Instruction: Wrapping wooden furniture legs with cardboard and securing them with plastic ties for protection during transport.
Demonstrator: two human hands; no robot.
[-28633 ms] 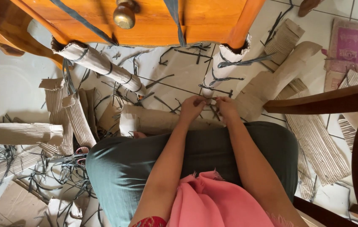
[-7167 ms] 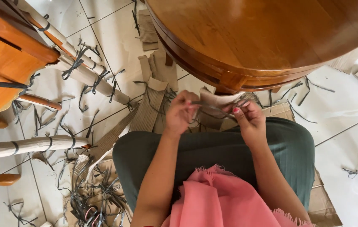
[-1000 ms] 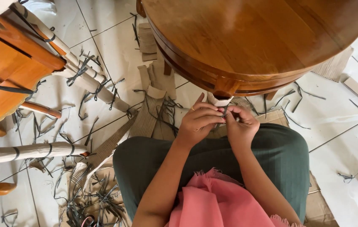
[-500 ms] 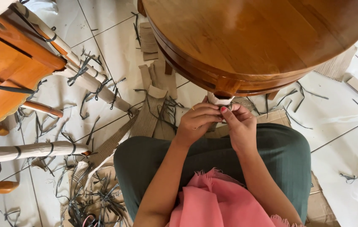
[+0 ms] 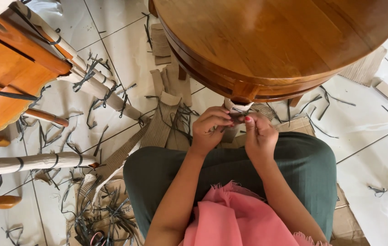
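My left hand (image 5: 211, 130) and my right hand (image 5: 258, 134) meet in front of my knees, just under the rim of a round wooden table (image 5: 267, 41). Both pinch a thin dark strap (image 5: 236, 117) that runs around the paper-wrapped table leg (image 5: 236, 108). The fingertips of both hands almost touch. The strap's ends are mostly hidden by my fingers. My lap is covered by a green skirt (image 5: 294, 168) and a pink cloth (image 5: 239, 218).
Wooden chairs with paper-wrapped, strapped legs (image 5: 93, 82) lie at the left. Cut dark strap pieces (image 5: 107, 218) and corrugated cardboard strips (image 5: 162, 127) litter the white tiled floor. More cardboard (image 5: 367, 68) lies at the right, behind the table.
My hands have stayed at the wrapped table leg, with the fingers shifting slightly closer together on the strap. The view has barely moved.
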